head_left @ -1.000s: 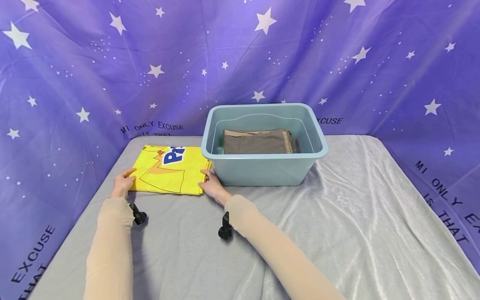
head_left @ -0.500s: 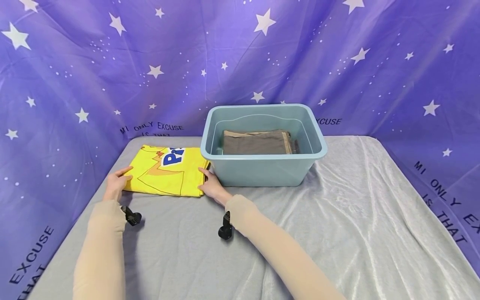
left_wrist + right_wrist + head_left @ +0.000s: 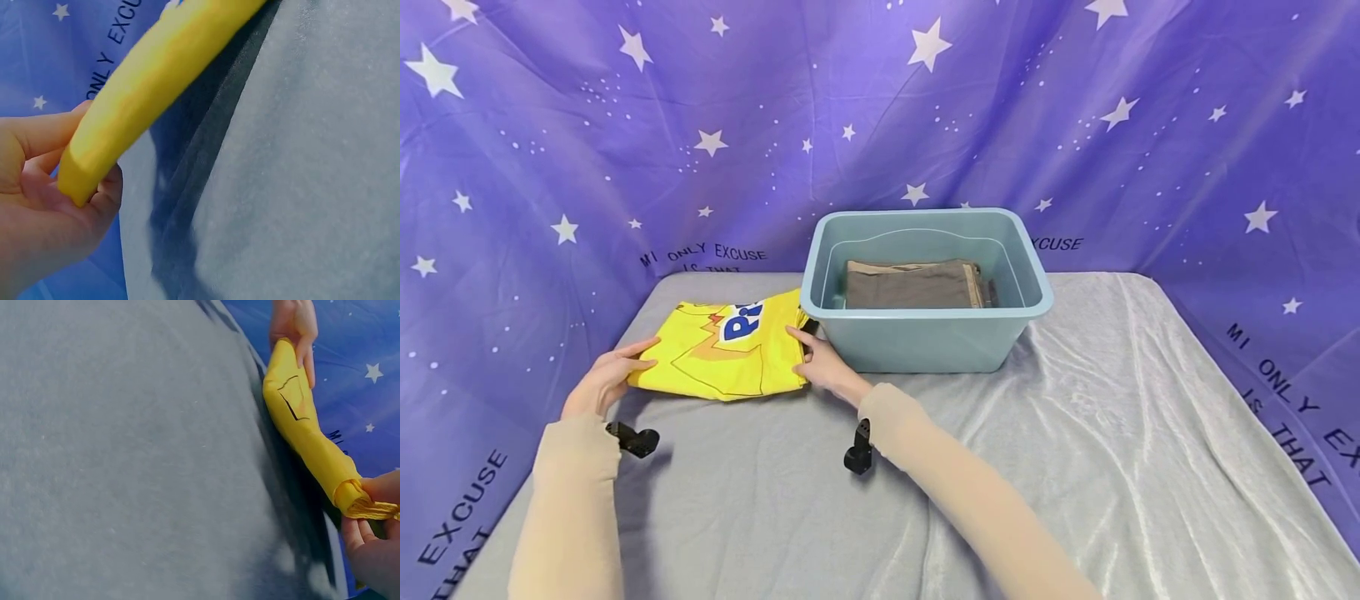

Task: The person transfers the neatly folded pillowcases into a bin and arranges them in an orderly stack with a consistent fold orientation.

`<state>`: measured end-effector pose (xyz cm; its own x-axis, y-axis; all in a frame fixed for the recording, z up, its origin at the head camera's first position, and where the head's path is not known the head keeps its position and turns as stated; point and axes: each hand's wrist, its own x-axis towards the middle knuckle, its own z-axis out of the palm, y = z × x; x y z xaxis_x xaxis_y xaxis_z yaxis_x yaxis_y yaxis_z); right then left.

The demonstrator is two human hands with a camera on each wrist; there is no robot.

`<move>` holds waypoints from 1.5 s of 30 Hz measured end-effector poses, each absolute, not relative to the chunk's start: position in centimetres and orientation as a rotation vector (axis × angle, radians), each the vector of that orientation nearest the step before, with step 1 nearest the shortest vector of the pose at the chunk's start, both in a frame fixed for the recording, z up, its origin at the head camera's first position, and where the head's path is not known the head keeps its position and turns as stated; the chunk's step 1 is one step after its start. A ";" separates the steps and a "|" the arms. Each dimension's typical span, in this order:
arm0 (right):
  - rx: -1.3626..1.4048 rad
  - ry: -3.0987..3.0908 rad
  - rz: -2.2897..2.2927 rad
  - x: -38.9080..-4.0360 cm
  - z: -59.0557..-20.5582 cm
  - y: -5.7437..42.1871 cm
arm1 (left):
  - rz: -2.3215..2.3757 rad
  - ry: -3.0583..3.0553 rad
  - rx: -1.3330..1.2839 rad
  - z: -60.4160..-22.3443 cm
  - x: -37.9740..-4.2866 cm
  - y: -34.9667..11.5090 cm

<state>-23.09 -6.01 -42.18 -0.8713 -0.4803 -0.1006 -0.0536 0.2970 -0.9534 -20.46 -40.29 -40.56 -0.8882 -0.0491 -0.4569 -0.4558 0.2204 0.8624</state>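
Observation:
A folded yellow printed cloth (image 3: 722,354), with a blue-and-white lettered patch, is held between both hands at the left of the table. My left hand (image 3: 606,375) grips its left end, thumb on one side and fingers on the other. At the opposite end my right hand (image 3: 826,362) pinches the layered folds, close beside the blue bin. In the left wrist view the cloth (image 3: 144,94) rises off the grey surface. The right wrist view shows the cloth's rolled-looking edge (image 3: 350,497) between thumb and fingers.
A light blue plastic bin (image 3: 925,342) stands at the back middle of the grey cloth-covered table (image 3: 1112,458). Inside it lies folded brown-grey fabric (image 3: 913,286). A purple star-printed curtain (image 3: 880,108) hangs behind and along both sides.
My left hand has moved left and toward me, drawing the cloth's left end along. The cloth has lifted and tilted, while my right hand has shifted only slightly. The bin stays put.

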 end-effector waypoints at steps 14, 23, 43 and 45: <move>-0.653 2.113 -1.598 -22.3 -39.6 -4.4 | 2.322 1.744 -0.276 -39.1 -17.8 -40.1; -0.773 2.070 -1.577 -22.0 -38.3 -3.9 | 2.421 1.687 -0.193 -37.8 -16.1 -39.8; -1.085 1.921 -1.600 -20.5 -33.7 -2.5 | 2.627 1.589 0.020 -35.4 -13.2 -38.8; -1.100 1.922 -1.585 -20.0 -32.6 -2.1 | 2.642 1.588 0.035 -35.0 -13.1 -38.6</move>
